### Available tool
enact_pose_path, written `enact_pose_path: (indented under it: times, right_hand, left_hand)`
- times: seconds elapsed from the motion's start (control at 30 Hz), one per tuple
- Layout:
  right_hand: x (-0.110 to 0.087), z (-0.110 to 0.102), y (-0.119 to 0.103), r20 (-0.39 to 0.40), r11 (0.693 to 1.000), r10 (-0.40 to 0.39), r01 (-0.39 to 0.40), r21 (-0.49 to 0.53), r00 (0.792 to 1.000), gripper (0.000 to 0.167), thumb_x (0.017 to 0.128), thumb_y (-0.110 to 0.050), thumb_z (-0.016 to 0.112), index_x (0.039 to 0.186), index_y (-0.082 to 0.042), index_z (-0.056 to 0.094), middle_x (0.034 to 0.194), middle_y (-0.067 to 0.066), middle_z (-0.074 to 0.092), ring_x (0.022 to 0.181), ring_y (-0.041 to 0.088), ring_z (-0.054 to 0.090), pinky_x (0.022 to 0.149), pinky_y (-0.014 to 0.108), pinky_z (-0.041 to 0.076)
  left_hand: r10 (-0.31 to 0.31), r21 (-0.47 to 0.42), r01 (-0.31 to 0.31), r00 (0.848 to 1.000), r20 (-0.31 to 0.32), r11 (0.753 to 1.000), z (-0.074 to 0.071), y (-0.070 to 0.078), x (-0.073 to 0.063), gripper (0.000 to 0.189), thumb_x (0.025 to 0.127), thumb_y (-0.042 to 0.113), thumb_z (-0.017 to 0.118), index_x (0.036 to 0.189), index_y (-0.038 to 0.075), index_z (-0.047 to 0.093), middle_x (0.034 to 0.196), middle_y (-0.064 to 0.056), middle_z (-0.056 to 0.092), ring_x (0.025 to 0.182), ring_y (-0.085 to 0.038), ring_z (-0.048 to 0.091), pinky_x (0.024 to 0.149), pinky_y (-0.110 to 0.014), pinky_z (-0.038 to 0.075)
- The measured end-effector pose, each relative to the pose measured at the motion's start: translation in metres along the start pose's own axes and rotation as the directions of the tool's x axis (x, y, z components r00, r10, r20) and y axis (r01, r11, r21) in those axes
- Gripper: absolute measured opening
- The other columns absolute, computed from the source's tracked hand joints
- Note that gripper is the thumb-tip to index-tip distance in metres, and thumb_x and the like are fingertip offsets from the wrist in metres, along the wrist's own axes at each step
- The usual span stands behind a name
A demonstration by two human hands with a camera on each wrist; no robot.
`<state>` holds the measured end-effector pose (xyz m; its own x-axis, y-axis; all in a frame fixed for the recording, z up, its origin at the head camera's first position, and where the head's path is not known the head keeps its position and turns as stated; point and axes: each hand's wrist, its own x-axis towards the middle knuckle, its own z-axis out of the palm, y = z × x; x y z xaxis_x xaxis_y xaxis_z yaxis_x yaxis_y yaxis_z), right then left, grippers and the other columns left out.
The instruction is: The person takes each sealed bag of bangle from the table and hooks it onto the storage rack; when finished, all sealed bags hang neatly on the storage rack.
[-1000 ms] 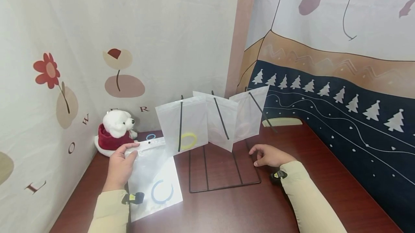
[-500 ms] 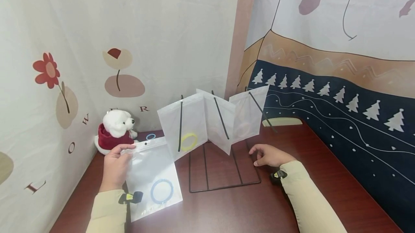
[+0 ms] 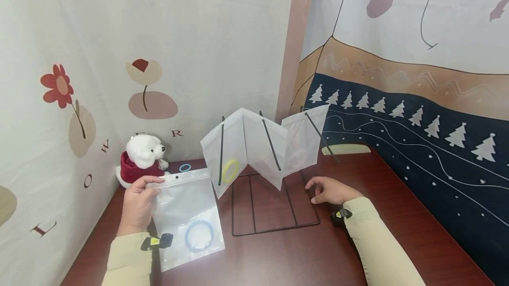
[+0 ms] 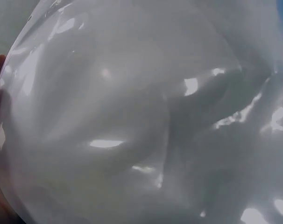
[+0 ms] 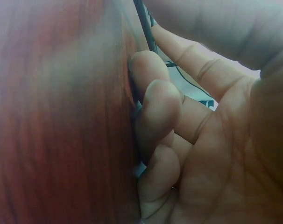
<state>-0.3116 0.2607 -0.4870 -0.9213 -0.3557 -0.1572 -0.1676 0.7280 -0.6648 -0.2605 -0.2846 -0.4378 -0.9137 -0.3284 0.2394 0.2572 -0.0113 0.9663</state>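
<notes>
My left hand (image 3: pixel 137 206) pinches the top left corner of a clear zip bag (image 3: pixel 179 206). Inside the bag, low down, lies a blue ring (image 3: pixel 199 235). The bag's punched hole shows near its top edge. In the left wrist view the shiny plastic bag (image 4: pixel 109 107) covers nearly everything. My right hand (image 3: pixel 336 191) holds the base wire of a black wire rack (image 3: pixel 274 232) at its right side, thumb and index finger at the wire, other fingers curled by the tabletop. Several bags hang on the rack's prongs; the left bag (image 3: pixel 238 144) contains a yellow ring (image 3: pixel 230 170).
A white plush bear (image 3: pixel 144 151) in a red garment sits at the back left of the brown table (image 3: pixel 274 261). Beside it lies a small blue ring (image 3: pixel 184 168). A pale green flat object (image 3: pixel 346 149) lies at the back right. Printed cloths hang behind.
My left hand has drawn slightly left with the zip bag, which now stands more apart from the rack. The hanging left bag has turned. My right hand stays put.
</notes>
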Motion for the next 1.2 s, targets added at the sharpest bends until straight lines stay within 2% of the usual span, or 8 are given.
enact_pose_path:
  times: [0.3, 0.4, 0.53, 0.67, 0.8, 0.9, 1.1, 1.2]
  right_hand:
    - [0.000, -0.001, -0.001, 0.003, 1.000, -0.008, 0.008, 0.003, 1.000, 0.038, 0.087, -0.009, 0.084, 0.122, -0.015, 0.070, 0.082, 0.005, 0.060, 0.071, 0.020, 0.055, 0.063, 0.036, 0.047]
    - [0.000, -0.001, -0.001, 0.003, 1.000, -0.008, 0.008, 0.004, 1.000, 0.037, 0.087, -0.009, 0.083, 0.121, -0.015, 0.070, 0.081, 0.005, 0.060, 0.071, 0.020, 0.055, 0.063, 0.036, 0.047]
    - [0.001, 0.000, 0.000, 0.005, 1.000, -0.009, 0.009, 0.003, 1.000, 0.037, 0.087, -0.009, 0.084, 0.121, -0.015, 0.070, 0.081, 0.005, 0.060, 0.072, 0.020, 0.055, 0.063, 0.036, 0.047]
    - [0.002, -0.001, 0.001, 0.008, 1.000, -0.017, 0.016, 0.007, 1.000, 0.037, 0.087, -0.010, 0.084, 0.121, -0.015, 0.070, 0.082, 0.004, 0.060, 0.072, 0.020, 0.055, 0.064, 0.036, 0.048]
    - [0.002, -0.001, 0.002, 0.009, 1.000, -0.026, 0.026, 0.011, 1.000, 0.037, 0.087, -0.010, 0.084, 0.121, -0.014, 0.070, 0.080, 0.004, 0.060, 0.070, 0.020, 0.055, 0.063, 0.036, 0.047]
    - [0.002, 0.000, 0.002, 0.008, 1.000, -0.027, 0.027, 0.013, 1.000, 0.037, 0.087, -0.010, 0.083, 0.121, -0.013, 0.070, 0.080, 0.004, 0.060, 0.069, 0.020, 0.055, 0.062, 0.035, 0.047]
    - [0.000, 0.000, -0.001, 0.007, 1.000, -0.023, 0.023, 0.019, 1.000, 0.037, 0.087, -0.009, 0.083, 0.122, -0.013, 0.070, 0.080, 0.004, 0.060, 0.070, 0.020, 0.055, 0.063, 0.036, 0.047]
    - [0.000, 0.000, -0.001, 0.008, 0.999, -0.024, 0.024, 0.023, 1.000, 0.037, 0.087, -0.009, 0.083, 0.122, -0.013, 0.070, 0.080, 0.004, 0.060, 0.070, 0.020, 0.055, 0.063, 0.036, 0.048]
  left_hand:
    - [0.033, -0.038, -0.031, 0.999, 0.035, 0.999, 0.003, 0.010, -0.004, 0.039, 0.094, -0.015, 0.044, 0.091, 0.004, 0.078, 0.056, 0.003, 0.048, 0.060, -0.012, 0.040, 0.049, -0.029, 0.033]
    - [0.041, -0.042, -0.039, 0.998, 0.042, 0.998, 0.002, 0.012, -0.005, 0.036, 0.095, -0.015, 0.045, 0.093, 0.000, 0.077, 0.072, 0.004, 0.063, 0.076, -0.015, 0.047, 0.053, -0.025, 0.038]
    - [0.051, -0.062, -0.048, 0.997, 0.058, 0.997, 0.002, 0.014, -0.006, 0.037, 0.096, -0.016, 0.043, 0.094, -0.001, 0.077, 0.093, 0.004, 0.071, 0.094, -0.018, 0.053, 0.063, -0.019, 0.048]
    - [0.078, -0.095, -0.071, 0.994, 0.078, 0.993, 0.003, 0.016, -0.007, 0.039, 0.095, -0.017, 0.041, 0.092, -0.002, 0.077, 0.095, 0.001, 0.072, 0.097, -0.019, 0.056, 0.069, -0.019, 0.052]
    - [0.123, -0.133, -0.108, 0.986, 0.114, 0.985, 0.005, 0.019, -0.009, 0.044, 0.093, -0.020, 0.038, 0.090, 0.000, 0.077, 0.093, 0.002, 0.072, 0.100, -0.020, 0.053, 0.072, -0.020, 0.049]
    - [0.155, -0.150, -0.133, 0.977, 0.144, 0.980, 0.008, 0.022, -0.012, 0.047, 0.091, -0.021, 0.038, 0.089, 0.003, 0.079, 0.093, 0.003, 0.073, 0.100, -0.020, 0.052, 0.070, -0.022, 0.046]
    - [0.207, -0.136, -0.184, 0.962, 0.179, 0.973, 0.017, 0.033, -0.021, 0.046, 0.090, -0.023, 0.041, 0.090, 0.003, 0.079, 0.094, 0.003, 0.073, 0.086, -0.017, 0.052, 0.054, -0.026, 0.038]
    - [0.244, -0.164, -0.212, 0.946, 0.213, 0.963, 0.023, 0.040, -0.027, 0.048, 0.088, -0.025, 0.040, 0.091, 0.003, 0.078, 0.092, 0.001, 0.073, 0.068, -0.014, 0.049, 0.045, -0.032, 0.028]
